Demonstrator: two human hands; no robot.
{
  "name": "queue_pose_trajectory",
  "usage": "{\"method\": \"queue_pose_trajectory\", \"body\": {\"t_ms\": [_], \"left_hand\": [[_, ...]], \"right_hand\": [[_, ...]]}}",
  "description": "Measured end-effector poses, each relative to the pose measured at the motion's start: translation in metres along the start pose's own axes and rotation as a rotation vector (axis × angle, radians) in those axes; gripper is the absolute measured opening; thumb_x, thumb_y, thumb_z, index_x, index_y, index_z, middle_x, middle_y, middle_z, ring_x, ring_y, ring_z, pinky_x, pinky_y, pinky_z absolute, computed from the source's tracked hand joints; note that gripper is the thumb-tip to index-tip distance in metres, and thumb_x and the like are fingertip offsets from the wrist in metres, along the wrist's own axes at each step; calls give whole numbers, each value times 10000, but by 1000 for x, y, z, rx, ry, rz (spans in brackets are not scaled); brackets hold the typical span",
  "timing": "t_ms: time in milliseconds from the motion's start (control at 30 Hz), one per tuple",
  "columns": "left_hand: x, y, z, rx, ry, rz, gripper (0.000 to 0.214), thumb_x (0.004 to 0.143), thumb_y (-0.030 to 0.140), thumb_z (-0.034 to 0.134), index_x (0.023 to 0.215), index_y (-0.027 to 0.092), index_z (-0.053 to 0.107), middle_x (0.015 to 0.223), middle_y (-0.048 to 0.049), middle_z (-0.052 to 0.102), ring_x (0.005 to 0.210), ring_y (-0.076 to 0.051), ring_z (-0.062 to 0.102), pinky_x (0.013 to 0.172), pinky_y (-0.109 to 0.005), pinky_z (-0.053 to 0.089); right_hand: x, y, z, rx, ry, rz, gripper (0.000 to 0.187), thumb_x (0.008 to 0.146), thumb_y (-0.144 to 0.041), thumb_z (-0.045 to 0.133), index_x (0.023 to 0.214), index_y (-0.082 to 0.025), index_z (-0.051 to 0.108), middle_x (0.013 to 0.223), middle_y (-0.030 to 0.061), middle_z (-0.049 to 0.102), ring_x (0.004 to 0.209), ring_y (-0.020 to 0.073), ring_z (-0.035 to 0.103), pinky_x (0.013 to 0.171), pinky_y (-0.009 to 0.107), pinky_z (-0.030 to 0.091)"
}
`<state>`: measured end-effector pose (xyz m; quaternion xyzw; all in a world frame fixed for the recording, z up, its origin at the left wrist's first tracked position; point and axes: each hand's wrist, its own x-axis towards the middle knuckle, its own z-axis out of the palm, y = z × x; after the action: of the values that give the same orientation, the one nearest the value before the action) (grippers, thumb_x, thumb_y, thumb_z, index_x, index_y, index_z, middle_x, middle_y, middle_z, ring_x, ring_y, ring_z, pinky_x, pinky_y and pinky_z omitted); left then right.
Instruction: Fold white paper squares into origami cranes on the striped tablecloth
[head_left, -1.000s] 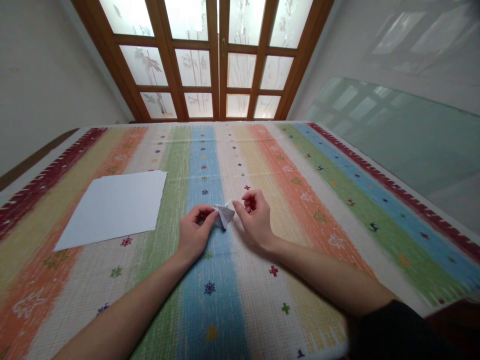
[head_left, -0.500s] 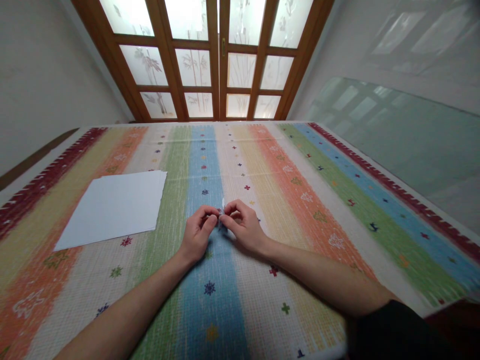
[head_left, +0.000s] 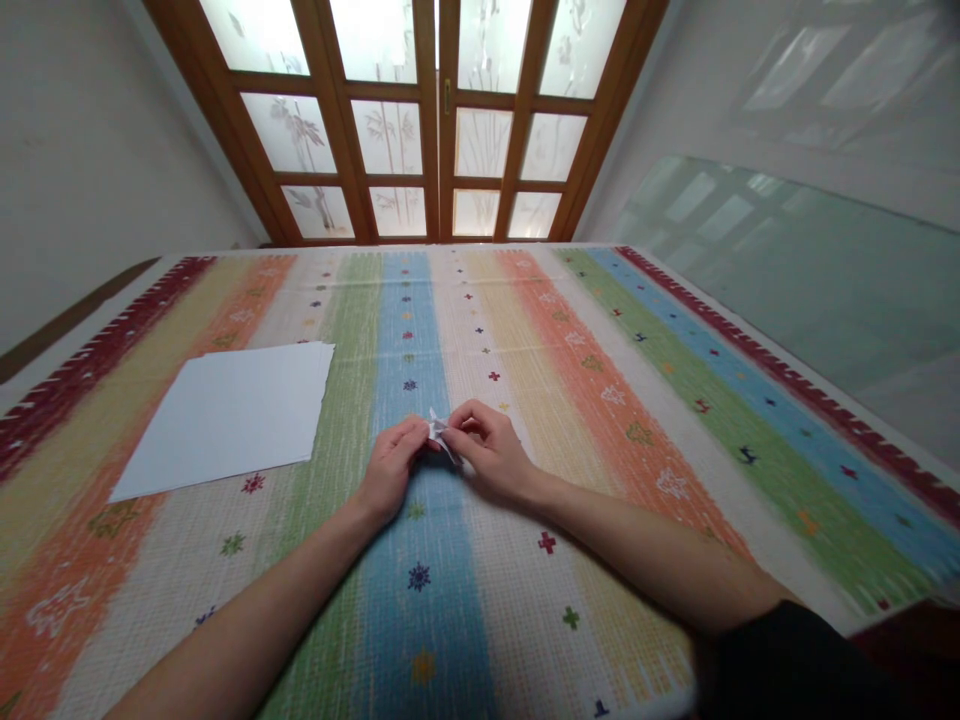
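1. Pinched the small folded paper (head_left: 437, 429) in the grip of left hand (head_left: 391, 464) and right hand (head_left: 492, 457).
2. Held it from 9 and 3 o'clock, probably for steadying both sides.
3. Had white sheets (head_left: 232, 420) flat on the surface (head_left: 525, 610) at 9 o'clock from it, likely out of the hands' way.
4. Pointed one tip toward 11 o'clock, with long axis seemingly from 11 to 5, partly hidden.

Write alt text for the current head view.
The left hand and right hand hold a small folded paper between them, over a striped tablecloth. White sheets lie to the left; glass-paned doors stand beyond.
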<state>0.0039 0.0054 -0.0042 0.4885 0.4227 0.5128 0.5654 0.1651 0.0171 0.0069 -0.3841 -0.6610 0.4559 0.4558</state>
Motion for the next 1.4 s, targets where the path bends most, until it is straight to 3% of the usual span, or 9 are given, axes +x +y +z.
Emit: {"method": "queue_pose_trajectory", "body": {"t_ms": [133, 267, 467, 767, 967, 1167, 1400], "left_hand": [[-1, 9, 2, 130, 37, 65, 283, 794, 408, 606, 626, 181, 626, 633, 0, 569, 603, -142, 485, 618, -269, 399], [-3, 16, 4, 288, 12, 197, 247, 759, 352, 629, 577, 187, 607, 691, -16, 625, 656, -154, 536, 654, -278, 410], [-4, 14, 2, 316, -21, 206, 273, 754, 328, 597, 525, 196, 527, 689, -24, 644, 653, -163, 549, 660, -297, 418], [-2, 15, 0, 292, -4, 206, 269, 727, 293, 581, 491, 200, 493, 613, 1, 606, 613, -155, 521, 640, -291, 400], [2, 13, -5, 202, 35, 119, 257, 703, 300, 605, 475, 205, 531, 583, 0, 578, 593, -160, 499, 612, -289, 394], [16, 14, -19, -41, 197, 44, 228, 655, 340, 647, 498, 199, 561, 558, 4, 542, 591, -153, 513, 610, -275, 419], [24, 8, -31, -11, 281, 43, 172, 640, 340, 706, 600, 175, 681, 609, -13, 645, 617, -148, 563, 650, -271, 446]], "right_hand": [[1, -3, 1, 115, 18, 64, 278, 809, -458, 635, 757, -209, 520, 704, -28, 549, 626, 120, 545, 617, 278, 459], [0, -8, 0, 28, 44, 93, 335, 721, -477, 723, 743, -208, 524, 691, -35, 544, 636, 125, 520, 629, 279, 431], [5, -10, -2, 75, 71, 144, 290, 773, -462, 580, 656, -209, 497, 630, -34, 475, 598, 124, 437, 590, 278, 352], [19, -16, -15, 305, -136, 477, 115, 643, -278, 568, 612, -197, 492, 626, -29, 482, 615, 123, 452, 619, 274, 356], [21, -15, -21, 64, -147, 326, 165, 694, -265, 562, 557, -201, 496, 569, -38, 448, 572, 117, 393, 565, 265, 289], [35, 2, -39, 115, -71, 235, 155, 691, -324, 596, 594, -208, 561, 636, -14, 549, 636, 140, 478, 636, 274, 370], [43, 18, -54, 204, -24, 152, 130, 660, -320, 684, 623, -203, 640, 730, -8, 600, 693, 135, 524, 699, 291, 406]]}}
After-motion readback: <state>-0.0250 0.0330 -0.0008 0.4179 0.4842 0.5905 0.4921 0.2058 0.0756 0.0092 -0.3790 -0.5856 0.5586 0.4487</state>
